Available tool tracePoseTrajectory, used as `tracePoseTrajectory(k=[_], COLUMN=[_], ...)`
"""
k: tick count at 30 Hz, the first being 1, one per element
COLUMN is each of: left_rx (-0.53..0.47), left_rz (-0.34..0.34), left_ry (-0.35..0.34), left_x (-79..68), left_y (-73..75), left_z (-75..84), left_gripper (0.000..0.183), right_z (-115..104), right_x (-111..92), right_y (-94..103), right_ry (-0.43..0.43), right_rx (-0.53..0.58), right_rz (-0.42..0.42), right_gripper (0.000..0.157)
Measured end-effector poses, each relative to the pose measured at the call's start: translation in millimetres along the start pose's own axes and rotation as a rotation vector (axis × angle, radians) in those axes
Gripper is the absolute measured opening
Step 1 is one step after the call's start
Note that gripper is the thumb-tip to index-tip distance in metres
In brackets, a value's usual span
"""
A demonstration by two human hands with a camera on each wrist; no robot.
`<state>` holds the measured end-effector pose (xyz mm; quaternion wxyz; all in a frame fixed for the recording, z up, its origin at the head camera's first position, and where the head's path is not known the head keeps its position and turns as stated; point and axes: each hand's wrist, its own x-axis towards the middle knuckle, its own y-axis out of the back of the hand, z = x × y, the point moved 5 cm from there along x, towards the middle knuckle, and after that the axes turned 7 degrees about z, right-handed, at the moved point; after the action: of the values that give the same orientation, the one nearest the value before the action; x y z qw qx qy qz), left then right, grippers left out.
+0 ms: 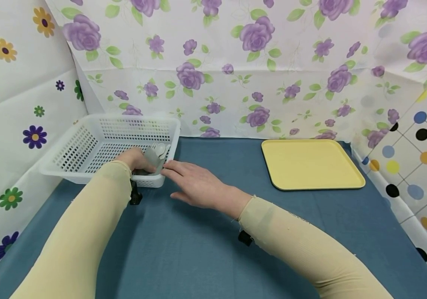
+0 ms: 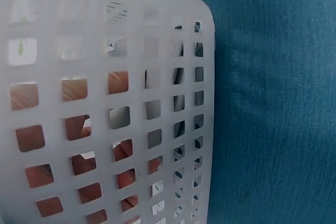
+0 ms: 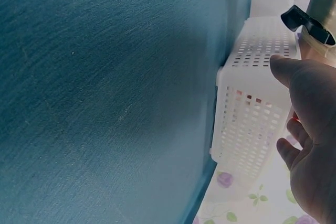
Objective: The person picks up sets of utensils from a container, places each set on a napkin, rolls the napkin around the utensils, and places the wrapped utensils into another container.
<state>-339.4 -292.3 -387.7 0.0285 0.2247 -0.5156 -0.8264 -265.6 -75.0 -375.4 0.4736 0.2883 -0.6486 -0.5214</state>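
Observation:
A white plastic basket [image 1: 97,176] with perforated walls stands at the left. My left hand [image 1: 135,160] reaches over its near rim and grips a grey, smooth-sided object [image 1: 151,157] near the right end. A pale fork and a white spoon [image 1: 159,148] lie just beyond that object. Through the holes of the basket wall [image 2: 100,124] in the left wrist view, parts of the fingers [image 2: 123,150] and grey surfaces show; the full grip is hidden. My right hand [image 1: 198,185] has its fingers extended, fingertips at the basket's near right corner. Nothing is held in it.
A yellow rectangular tray [image 1: 312,164] lies at the back right of the blue-covered table [image 1: 206,257]. Flower-patterned sheeting [image 1: 228,70] hangs along the back, with more patterned sheeting at both sides.

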Motion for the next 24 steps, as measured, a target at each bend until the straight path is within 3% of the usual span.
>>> tracePoseTrajectory(k=[16, 24], left_rx=[0.019, 0.028], left_rz=[-0.001, 0.004], left_ry=[0.025, 0.006], left_x=[8.8, -4.6], left_y=[-2.6, 1.7], left_z=[-5.0, 0.1], left_gripper=[0.069, 0.067], right_z=[-0.6, -0.9], right_x=[-0.5, -0.1], right_y=[0.3, 0.8], right_ry=[0.019, 0.016], right_rx=[0.003, -0.003], right_rz=[0.020, 0.020], right_gripper=[0.071, 0.071])
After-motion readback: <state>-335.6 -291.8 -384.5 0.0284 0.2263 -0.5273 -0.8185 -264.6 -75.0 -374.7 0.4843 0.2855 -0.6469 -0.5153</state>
